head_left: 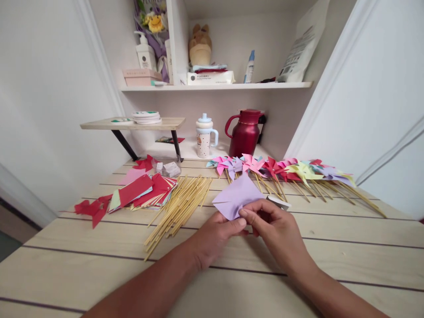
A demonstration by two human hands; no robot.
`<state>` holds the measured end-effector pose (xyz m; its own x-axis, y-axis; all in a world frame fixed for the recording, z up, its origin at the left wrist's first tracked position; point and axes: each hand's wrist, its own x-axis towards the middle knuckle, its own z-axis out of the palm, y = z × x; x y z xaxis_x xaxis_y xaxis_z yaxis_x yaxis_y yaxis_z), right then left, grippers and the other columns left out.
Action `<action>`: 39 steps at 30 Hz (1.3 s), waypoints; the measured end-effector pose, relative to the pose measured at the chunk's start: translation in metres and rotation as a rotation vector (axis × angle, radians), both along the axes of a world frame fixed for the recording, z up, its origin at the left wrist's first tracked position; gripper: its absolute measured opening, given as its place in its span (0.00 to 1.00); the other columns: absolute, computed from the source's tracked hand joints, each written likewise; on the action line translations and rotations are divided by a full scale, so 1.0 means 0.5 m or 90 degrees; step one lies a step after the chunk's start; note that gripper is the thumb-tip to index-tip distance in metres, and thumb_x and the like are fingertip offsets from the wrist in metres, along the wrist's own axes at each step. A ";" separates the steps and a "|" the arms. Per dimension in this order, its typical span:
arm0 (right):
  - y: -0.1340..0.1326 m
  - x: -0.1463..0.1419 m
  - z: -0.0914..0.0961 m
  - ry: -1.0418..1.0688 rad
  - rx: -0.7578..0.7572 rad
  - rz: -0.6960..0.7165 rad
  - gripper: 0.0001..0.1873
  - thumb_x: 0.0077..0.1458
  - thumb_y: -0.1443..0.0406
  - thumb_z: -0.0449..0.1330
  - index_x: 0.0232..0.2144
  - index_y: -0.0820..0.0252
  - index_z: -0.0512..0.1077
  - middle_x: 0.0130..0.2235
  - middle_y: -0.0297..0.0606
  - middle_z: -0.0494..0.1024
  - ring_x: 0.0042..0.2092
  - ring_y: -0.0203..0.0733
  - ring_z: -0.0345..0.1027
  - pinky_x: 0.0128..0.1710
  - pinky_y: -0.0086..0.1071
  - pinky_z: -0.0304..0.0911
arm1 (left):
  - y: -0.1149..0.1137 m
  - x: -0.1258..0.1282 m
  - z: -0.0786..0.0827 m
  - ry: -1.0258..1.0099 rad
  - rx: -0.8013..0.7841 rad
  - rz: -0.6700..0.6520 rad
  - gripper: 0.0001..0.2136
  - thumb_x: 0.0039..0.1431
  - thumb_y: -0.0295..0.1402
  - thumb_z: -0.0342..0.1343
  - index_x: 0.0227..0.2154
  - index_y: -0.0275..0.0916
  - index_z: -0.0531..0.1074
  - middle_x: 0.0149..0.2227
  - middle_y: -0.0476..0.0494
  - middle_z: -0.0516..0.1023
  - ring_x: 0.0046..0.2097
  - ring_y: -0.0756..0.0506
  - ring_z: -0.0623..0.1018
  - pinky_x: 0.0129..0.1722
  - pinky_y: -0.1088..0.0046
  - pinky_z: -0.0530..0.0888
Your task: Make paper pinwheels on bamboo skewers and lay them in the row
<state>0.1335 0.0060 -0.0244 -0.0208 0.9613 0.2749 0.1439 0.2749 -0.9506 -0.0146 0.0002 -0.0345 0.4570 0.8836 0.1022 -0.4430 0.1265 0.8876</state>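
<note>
A purple paper square (pixel 236 194) with a cut slit is held up above the table between both hands. My left hand (pixel 218 234) is closed on its lower left side, thumb in front. With thumb and fingers pinched, my right hand (pixel 273 223) grips its lower right corner, which curls over toward me. Just behind the right hand lies a roll of tape (pixel 278 202), partly hidden. Thin wooden sticks (pixel 182 210) lie in a loose bundle to the left of the hands. Finished paper pinwheels on sticks (pixel 273 168) form a row behind and to the right.
Coloured paper sheets (pixel 142 190) and a red cut paper piece (pixel 94 208) lie at the left, near small white packets (pixel 171 169). At the back stand a cup (pixel 204 137), a red jug (pixel 245 132) and a small raised shelf (pixel 132 124). A wall closes off each side.
</note>
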 end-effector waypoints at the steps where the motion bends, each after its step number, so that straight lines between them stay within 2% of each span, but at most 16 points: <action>1: -0.001 -0.001 0.003 -0.001 -0.003 -0.004 0.15 0.50 0.54 0.67 0.25 0.59 0.76 0.24 0.33 0.74 0.25 0.36 0.62 0.23 0.30 0.61 | 0.000 -0.001 -0.001 0.029 0.009 -0.004 0.12 0.59 0.32 0.60 0.46 0.37 0.77 0.42 0.41 0.79 0.47 0.43 0.75 0.52 0.63 0.67; 4: -0.005 -0.002 0.010 0.005 -0.015 -0.010 0.16 0.49 0.53 0.68 0.24 0.60 0.75 0.21 0.33 0.72 0.23 0.35 0.61 0.22 0.29 0.60 | -0.003 -0.003 -0.003 0.102 0.035 -0.007 0.13 0.60 0.37 0.60 0.44 0.36 0.77 0.40 0.41 0.78 0.48 0.43 0.74 0.53 0.64 0.67; 8: -0.005 0.000 0.011 0.042 -0.039 0.009 0.17 0.51 0.52 0.67 0.25 0.60 0.74 0.21 0.31 0.71 0.23 0.35 0.62 0.22 0.28 0.60 | -0.003 -0.002 -0.007 0.100 0.027 0.002 0.16 0.61 0.40 0.59 0.47 0.36 0.76 0.43 0.40 0.78 0.47 0.42 0.75 0.51 0.63 0.69; 15: -0.009 0.005 0.002 0.033 0.031 0.027 0.15 0.60 0.53 0.59 0.41 0.58 0.74 0.22 0.28 0.68 0.22 0.33 0.60 0.21 0.26 0.60 | 0.001 0.002 -0.011 0.067 -0.003 0.009 0.17 0.64 0.43 0.54 0.48 0.36 0.74 0.43 0.39 0.79 0.45 0.43 0.77 0.52 0.61 0.68; 20: -0.012 0.010 0.008 -0.038 0.098 0.016 0.14 0.62 0.54 0.57 0.38 0.57 0.75 0.24 0.30 0.72 0.22 0.34 0.61 0.21 0.27 0.60 | 0.003 0.002 -0.015 0.041 -0.006 -0.001 0.18 0.64 0.44 0.54 0.46 0.35 0.74 0.40 0.39 0.80 0.41 0.44 0.78 0.50 0.63 0.69; 23: -0.008 0.011 0.012 -0.126 0.090 0.077 0.15 0.63 0.55 0.56 0.34 0.57 0.77 0.25 0.32 0.73 0.22 0.34 0.62 0.22 0.28 0.60 | 0.004 0.003 -0.015 0.024 -0.018 0.013 0.18 0.62 0.45 0.56 0.44 0.34 0.75 0.39 0.38 0.81 0.40 0.44 0.79 0.49 0.63 0.70; 27: -0.005 0.010 0.014 -0.210 0.079 0.117 0.14 0.62 0.56 0.56 0.37 0.55 0.78 0.24 0.32 0.74 0.22 0.36 0.62 0.22 0.29 0.60 | 0.003 0.007 -0.009 0.037 -0.039 0.054 0.18 0.59 0.44 0.61 0.43 0.34 0.76 0.39 0.39 0.81 0.41 0.43 0.79 0.47 0.65 0.71; 30: -0.012 0.016 0.015 -0.195 0.111 0.080 0.14 0.62 0.55 0.56 0.38 0.54 0.79 0.22 0.32 0.73 0.20 0.36 0.61 0.21 0.30 0.59 | 0.002 0.009 -0.008 0.033 -0.049 0.093 0.17 0.57 0.43 0.62 0.42 0.33 0.76 0.38 0.39 0.80 0.39 0.44 0.78 0.46 0.65 0.72; 32: -0.021 0.024 0.019 -0.152 0.138 0.027 0.14 0.62 0.55 0.57 0.38 0.54 0.79 0.21 0.31 0.71 0.20 0.36 0.60 0.21 0.31 0.58 | 0.003 0.009 -0.010 0.037 -0.072 0.160 0.16 0.56 0.41 0.64 0.39 0.33 0.76 0.35 0.41 0.80 0.36 0.45 0.77 0.44 0.65 0.72; 36: -0.024 0.048 0.036 -0.039 0.213 -0.173 0.13 0.62 0.55 0.58 0.41 0.51 0.79 0.22 0.30 0.67 0.23 0.37 0.60 0.24 0.31 0.57 | 0.001 0.005 -0.008 0.065 -0.112 0.268 0.13 0.55 0.40 0.63 0.32 0.34 0.74 0.32 0.43 0.79 0.33 0.47 0.76 0.43 0.65 0.71; 38: -0.010 0.059 0.044 0.058 0.227 -0.249 0.15 0.61 0.54 0.59 0.49 0.47 0.76 0.32 0.33 0.73 0.31 0.38 0.65 0.31 0.33 0.62 | -0.002 0.005 -0.002 0.096 -0.103 0.272 0.13 0.55 0.41 0.63 0.31 0.34 0.74 0.31 0.43 0.79 0.33 0.47 0.76 0.42 0.66 0.71; 39: -0.002 0.064 0.047 0.102 0.195 -0.225 0.19 0.60 0.53 0.60 0.52 0.45 0.73 0.41 0.36 0.75 0.38 0.41 0.69 0.37 0.33 0.65 | -0.004 0.005 0.001 0.119 -0.093 0.271 0.13 0.55 0.42 0.62 0.29 0.35 0.74 0.31 0.43 0.79 0.32 0.47 0.75 0.41 0.67 0.71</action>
